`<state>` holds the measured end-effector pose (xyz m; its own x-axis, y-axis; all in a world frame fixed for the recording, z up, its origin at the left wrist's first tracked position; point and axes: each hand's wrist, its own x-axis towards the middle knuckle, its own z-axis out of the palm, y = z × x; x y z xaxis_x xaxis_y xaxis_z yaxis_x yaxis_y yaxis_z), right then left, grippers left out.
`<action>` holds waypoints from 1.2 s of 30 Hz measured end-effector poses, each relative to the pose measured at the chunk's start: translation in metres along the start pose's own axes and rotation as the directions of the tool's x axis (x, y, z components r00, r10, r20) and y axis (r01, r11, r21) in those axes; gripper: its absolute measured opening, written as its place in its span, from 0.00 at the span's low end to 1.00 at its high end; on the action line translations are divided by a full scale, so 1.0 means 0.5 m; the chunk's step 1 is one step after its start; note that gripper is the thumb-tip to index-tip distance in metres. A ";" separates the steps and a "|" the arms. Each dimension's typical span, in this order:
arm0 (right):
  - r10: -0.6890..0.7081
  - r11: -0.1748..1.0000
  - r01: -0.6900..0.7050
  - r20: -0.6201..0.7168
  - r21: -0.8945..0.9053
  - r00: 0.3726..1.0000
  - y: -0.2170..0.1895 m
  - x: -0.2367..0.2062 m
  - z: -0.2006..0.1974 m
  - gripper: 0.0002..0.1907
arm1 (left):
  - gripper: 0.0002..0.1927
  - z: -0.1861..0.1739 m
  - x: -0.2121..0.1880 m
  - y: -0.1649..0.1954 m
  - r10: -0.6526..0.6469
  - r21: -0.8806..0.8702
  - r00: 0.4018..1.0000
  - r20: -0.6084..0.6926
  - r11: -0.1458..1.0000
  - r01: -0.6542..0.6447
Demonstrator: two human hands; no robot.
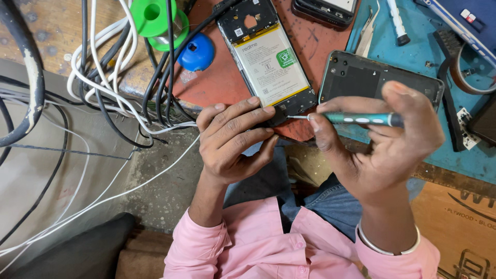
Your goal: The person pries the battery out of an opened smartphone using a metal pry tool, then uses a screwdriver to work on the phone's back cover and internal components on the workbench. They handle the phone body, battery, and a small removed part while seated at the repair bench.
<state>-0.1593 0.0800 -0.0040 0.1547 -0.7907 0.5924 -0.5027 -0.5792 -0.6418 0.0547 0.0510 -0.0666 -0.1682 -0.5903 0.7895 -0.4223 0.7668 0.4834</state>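
An opened smartphone (266, 57) lies back-side up on a red mat (222, 82), its white battery and black frame exposed. My left hand (232, 139) rests its fingertips on the phone's lower edge and holds it steady. My right hand (385, 139) grips a slim teal screwdriver (361, 119), held level, with its thin metal tip touching the phone's bottom corner next to my left fingers. The phone's detached dark back cover (372, 77) lies just behind my right hand on a blue mat (465, 155).
A tangle of black and white cables (113, 77) covers the left of the bench, beside a green spool (154, 20) and a blue cap (196, 51). Another phone (325, 10), tweezers (368, 33), a white pen-like tool (398, 23) and a tape roll (475, 67) lie behind.
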 end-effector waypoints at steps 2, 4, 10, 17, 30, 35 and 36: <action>-0.021 0.999 0.023 0.078 -0.023 0.997 -0.022 0.019 -0.014 0.38 | 0.09 -0.001 0.000 0.000 0.000 -0.008 1.000 0.006 1.000 0.000; -0.055 0.998 0.060 0.181 -0.024 0.982 -0.036 0.040 -0.030 0.38 | 0.10 -0.002 0.000 0.001 -0.006 -0.008 1.000 0.015 1.000 0.006; -0.047 0.990 0.071 0.194 -0.119 0.980 -0.063 0.075 -0.015 0.36 | 0.11 -0.005 0.000 0.001 -0.010 -0.012 1.000 0.017 1.000 0.010; -0.097 0.974 0.148 0.273 -0.173 0.957 -0.076 0.103 -0.016 0.32 | 0.10 -0.006 0.000 -0.001 -0.013 -0.021 1.000 0.007 1.000 0.013; -0.059 0.964 0.124 0.267 -0.235 0.962 -0.066 0.109 -0.018 0.33 | 0.10 0.000 -0.009 0.005 -0.062 -0.052 0.998 -0.033 0.997 0.060; -0.091 0.915 0.177 0.242 -0.363 0.966 -0.064 0.108 -0.023 0.37 | 0.11 0.009 -0.027 -0.004 -0.050 -0.112 0.991 -0.124 0.993 0.036; -0.071 0.944 0.150 0.266 -0.293 0.961 -0.064 0.108 -0.024 0.35 | 0.11 0.012 -0.031 -0.004 -0.054 -0.106 0.990 -0.133 0.994 0.040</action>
<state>-0.1451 0.0583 0.0545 0.4103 -0.7720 0.4855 -0.7004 -0.6077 -0.3743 0.0528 0.0569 -0.0819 -0.0258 -0.5920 0.8055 -0.3320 0.7651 0.5517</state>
